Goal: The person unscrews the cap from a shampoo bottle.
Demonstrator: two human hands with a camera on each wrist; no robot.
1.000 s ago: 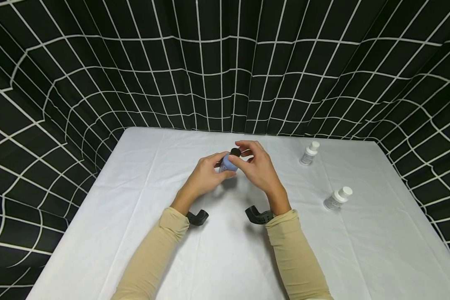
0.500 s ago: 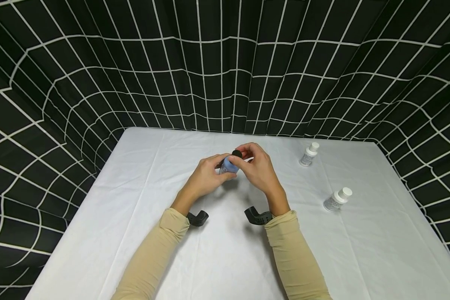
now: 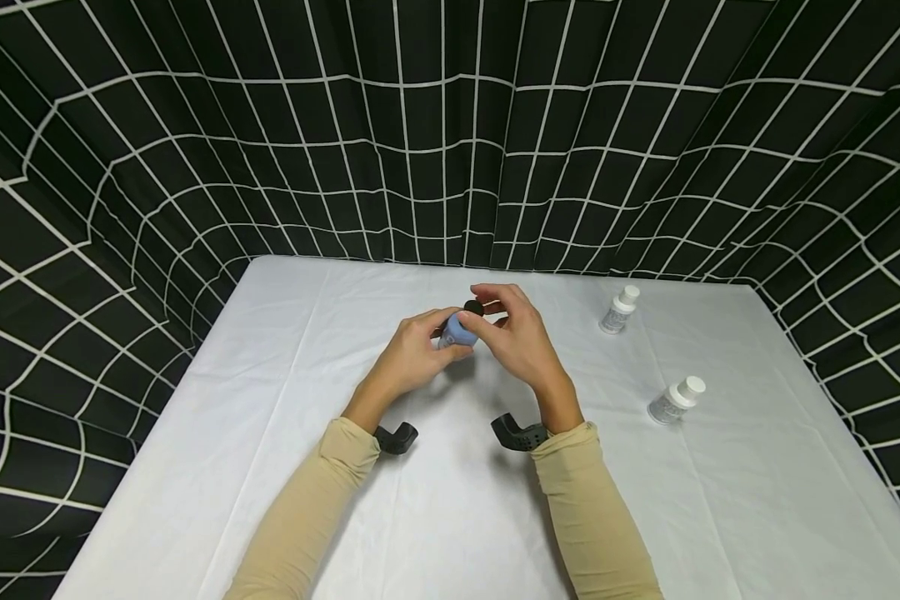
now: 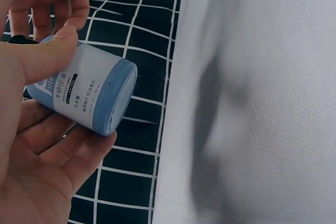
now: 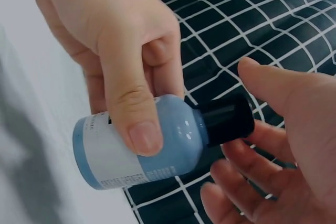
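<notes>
A small blue bottle (image 5: 176, 129) with a white printed label and a black cap (image 5: 231, 119) is held tilted over the table. My left hand (image 3: 414, 350) grips its body, thumb on one side and fingers on the other. In the left wrist view the bottle's base (image 4: 122, 97) points toward the table. My right hand (image 3: 516, 333) is spread around the cap. Its index finger (image 5: 268, 135) is right at the cap's end, while its thumb (image 5: 262, 80) stands apart from it.
Two white-capped bottles stand on the right of the white-covered table (image 3: 450, 517): one farther back (image 3: 618, 310), one nearer (image 3: 675, 400). A black curtain (image 3: 435, 117) with a white grid surrounds the table. Each wrist wears a black camera mount (image 3: 517, 433).
Half a second ago the right fingers were drawn in around the cap; now they are spread from it again. The left hand keeps the bottle in nearly the same place.
</notes>
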